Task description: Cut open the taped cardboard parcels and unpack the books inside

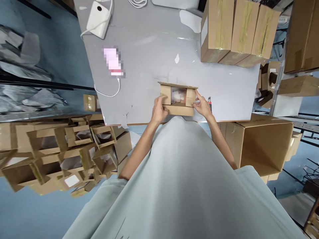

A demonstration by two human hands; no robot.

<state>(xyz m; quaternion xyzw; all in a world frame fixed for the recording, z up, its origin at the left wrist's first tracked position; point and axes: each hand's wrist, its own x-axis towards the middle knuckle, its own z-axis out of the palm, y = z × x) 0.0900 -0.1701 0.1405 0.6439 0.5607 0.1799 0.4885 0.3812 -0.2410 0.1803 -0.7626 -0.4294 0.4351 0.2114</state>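
Note:
A small cardboard box [179, 110] stands at the table's front edge, right before my body. Its top flaps are folded apart, and clear plastic wrapping [178, 95] shows inside, around something I cannot make out. My left hand [159, 109] grips the box's left end, fingers on the side flap. At the right end, my right hand [202, 105] holds the other side flap between thumb and fingers. Just beyond that hand lies a red and black utility knife [209, 103].
Three taped cartons [239, 31] stand at the table's back right. A blurred-out phone [113, 61] on a white cable and a white power bank-like device [99, 20] lie at left. Several open boxes [72, 139] crowd the lower left; a large open carton [264, 146] stands at right.

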